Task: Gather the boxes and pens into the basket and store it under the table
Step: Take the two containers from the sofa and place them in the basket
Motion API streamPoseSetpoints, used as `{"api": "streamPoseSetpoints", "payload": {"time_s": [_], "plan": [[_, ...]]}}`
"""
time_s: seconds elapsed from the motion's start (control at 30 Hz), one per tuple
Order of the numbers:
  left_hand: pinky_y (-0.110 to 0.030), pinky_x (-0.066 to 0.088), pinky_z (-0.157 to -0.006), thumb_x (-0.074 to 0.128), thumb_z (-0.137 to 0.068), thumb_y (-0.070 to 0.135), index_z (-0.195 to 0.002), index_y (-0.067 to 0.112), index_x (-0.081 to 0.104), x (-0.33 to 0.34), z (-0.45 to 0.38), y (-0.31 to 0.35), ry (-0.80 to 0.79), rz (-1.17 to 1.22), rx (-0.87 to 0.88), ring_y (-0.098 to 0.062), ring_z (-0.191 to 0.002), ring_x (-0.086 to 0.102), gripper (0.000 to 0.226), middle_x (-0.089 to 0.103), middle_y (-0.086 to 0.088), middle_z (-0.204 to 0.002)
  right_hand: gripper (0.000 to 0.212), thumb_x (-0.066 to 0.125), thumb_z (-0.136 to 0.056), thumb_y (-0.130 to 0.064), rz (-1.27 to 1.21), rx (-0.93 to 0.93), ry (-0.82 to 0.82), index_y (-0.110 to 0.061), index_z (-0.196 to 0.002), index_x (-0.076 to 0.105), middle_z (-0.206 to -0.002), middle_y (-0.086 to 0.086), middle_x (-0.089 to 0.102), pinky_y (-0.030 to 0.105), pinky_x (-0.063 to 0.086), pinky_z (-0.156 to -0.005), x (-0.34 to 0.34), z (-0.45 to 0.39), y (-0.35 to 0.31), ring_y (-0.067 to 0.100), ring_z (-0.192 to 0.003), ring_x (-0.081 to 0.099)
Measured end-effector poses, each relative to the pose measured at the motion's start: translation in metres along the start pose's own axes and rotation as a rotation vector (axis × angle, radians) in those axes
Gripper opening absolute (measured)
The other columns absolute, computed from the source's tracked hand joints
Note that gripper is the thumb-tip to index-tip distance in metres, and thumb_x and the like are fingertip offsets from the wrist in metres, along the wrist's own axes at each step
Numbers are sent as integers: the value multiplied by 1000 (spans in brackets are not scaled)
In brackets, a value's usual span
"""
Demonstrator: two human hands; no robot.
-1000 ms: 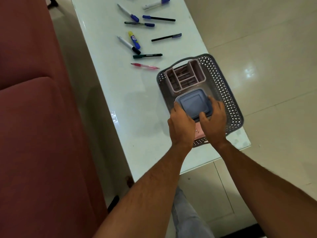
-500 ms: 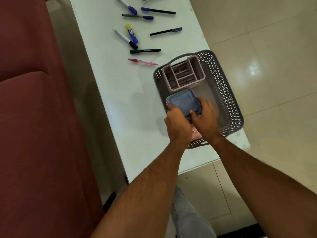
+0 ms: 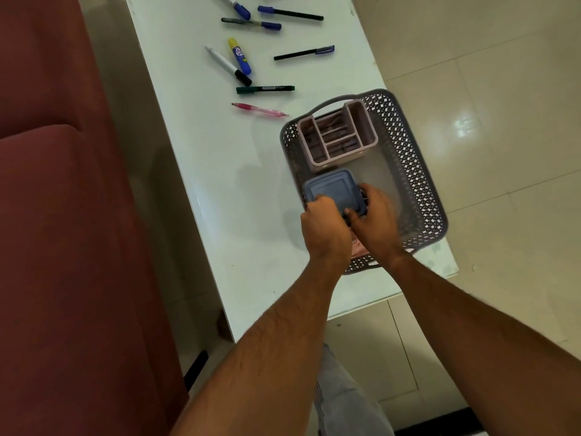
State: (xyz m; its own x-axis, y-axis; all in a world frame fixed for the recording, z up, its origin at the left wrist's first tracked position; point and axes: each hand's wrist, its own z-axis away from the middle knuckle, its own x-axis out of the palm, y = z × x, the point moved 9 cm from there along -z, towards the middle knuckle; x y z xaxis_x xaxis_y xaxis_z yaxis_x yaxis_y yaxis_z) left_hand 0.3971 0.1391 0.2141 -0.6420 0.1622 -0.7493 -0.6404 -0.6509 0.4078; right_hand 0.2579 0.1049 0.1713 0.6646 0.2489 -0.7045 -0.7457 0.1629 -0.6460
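Note:
A grey perforated basket (image 3: 418, 180) stands on the white table (image 3: 220, 184) near its right edge. Inside it at the far end sits a pink divided organiser box (image 3: 338, 140). A blue-lidded box (image 3: 330, 188) rests in the basket's left near part. My left hand (image 3: 323, 228) grips its near left corner and my right hand (image 3: 374, 221) grips its near right side. A pink item (image 3: 356, 248) shows under my wrists. Several pens and markers lie farther along the table: a pink pen (image 3: 259, 110), a green marker (image 3: 265, 89), a black pen (image 3: 303, 53).
A dark red sofa (image 3: 63, 215) runs along the left, close to the table's long edge. Shiny beige floor tiles (image 3: 487, 89) lie to the right. A yellow-capped blue glue tube (image 3: 239, 56) lies among the pens. My grey trouser leg (image 3: 342, 398) shows below the table's near edge.
Both hands shifted the blue-lidded box to the left within the basket, and it sits lower now, next to the pink organiser. The camera view moved slightly toward the near end.

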Motion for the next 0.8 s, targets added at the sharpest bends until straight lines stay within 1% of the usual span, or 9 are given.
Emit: {"api": "streamPoseSetpoints", "payload": {"time_s": [0.13, 0.2, 0.23, 0.33, 0.43, 0.53, 0.63, 0.7, 0.8], "plan": [[-34, 58, -90, 64, -97, 15, -127, 7, 60, -3, 5, -4, 31, 81, 52, -30, -112, 66, 32, 67, -13, -124, 54, 74, -85, -11, 22, -10, 23, -7, -134, 53, -126, 13, 59, 28, 47, -96, 0, 5, -4, 26, -118, 56], [-34, 59, -89, 66, -95, 16, -124, 8, 63, -7, 8, -10, 58, 135, 68, -29, -109, 68, 30, 69, -12, -121, 51, 73, -88, -15, 39, -25, 83, -7, -134, 52, -126, 13, 59, 27, 46, -94, -5, 12, -7, 26, -118, 57], [-32, 59, -87, 66, -95, 16, -120, 9, 65, -11, 8, -14, 82, 159, 81, -28, -106, 69, 26, 70, -11, -118, 48, 71, -91, -17, 48, -47, 140, -6, -134, 53, -125, 13, 59, 30, 50, -94, -10, 16, -11, 26, -116, 58], [-29, 59, -81, 63, -96, 16, -111, 9, 67, -30, 8, -23, 164, 231, 163, -25, -95, 72, 17, 72, -10, -106, 37, 63, -96, -19, 104, -197, 343, -2, -127, 58, -121, 15, 63, 43, 57, -92, -26, 32, -34, 28, -110, 63], [-33, 61, -82, 62, -96, 15, -117, 7, 67, -55, 5, -32, 272, 271, 273, -26, -94, 71, 23, 73, -11, -107, 34, 61, -96, -16, 156, -364, 446, 4, -123, 61, -120, 21, 65, 40, 53, -97, -24, 44, -67, 31, -112, 62], [-29, 56, -87, 61, -94, 13, -121, 9, 65, -83, -3, -51, 404, 255, 357, -22, -101, 68, 27, 71, -8, -112, 37, 60, -96, -16, 165, -480, 424, 7, -125, 60, -124, 23, 63, 41, 49, -104, -3, 50, -110, 34, -117, 59], [-24, 50, -95, 60, -96, 16, -129, 12, 60, -108, -22, -85, 428, 243, 343, -18, -112, 64, 33, 67, -6, -123, 40, 61, -96, -18, 157, -544, 349, 5, -128, 59, -127, 22, 63, 37, 47, -107, 32, 47, -153, 32, -121, 58], [-24, 48, -98, 60, -96, 20, -133, 13, 58, -127, -36, -112, 440, 227, 308, -19, -118, 63, 37, 65, -6, -130, 41, 63, -95, -16, 152, -570, 296, 4, -131, 58, -130, 20, 61, 34, 45, -108, 54, 44, -180, 31, -124, 56], [-29, 51, -100, 59, -97, 21, -135, 12, 58, -163, -61, -155, 488, 205, 274, -22, -119, 64, 39, 64, -7, -133, 45, 64, -95, -17, 159, -618, 229, 2, -134, 56, -134, 18, 59, 37, 45, -109, 93, 39, -226, 30, -128, 54]]}}
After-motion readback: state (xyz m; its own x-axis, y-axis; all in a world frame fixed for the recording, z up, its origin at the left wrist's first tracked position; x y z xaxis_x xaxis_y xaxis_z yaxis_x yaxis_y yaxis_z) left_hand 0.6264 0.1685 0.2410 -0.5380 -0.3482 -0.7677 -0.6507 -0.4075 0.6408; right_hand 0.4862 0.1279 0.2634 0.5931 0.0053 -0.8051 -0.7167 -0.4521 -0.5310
